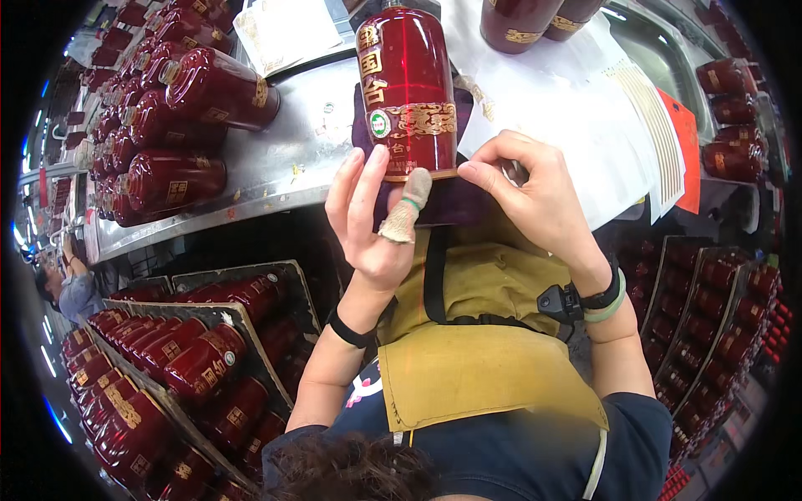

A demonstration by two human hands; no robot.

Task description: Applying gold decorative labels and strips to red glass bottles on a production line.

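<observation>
A dark red glass bottle with gold lettering, a gold band and a small round green-and-white sticker lies on a dark purple cloth, its base toward me. At its lower left is my left hand, two fingers stretched out by the glass. A knitted finger cover on one digit of that hand touches the base edge. My right hand is at the lower right corner of the bottle, thumb and forefinger brought together, the other fingers curled. Anything between those fingertips is too small to make out.
Several red bottles lie stacked on the metal table at left. White sheets and an orange sheet lie at right, with more bottles behind. Crates of bottles flank me below. Another person is far left.
</observation>
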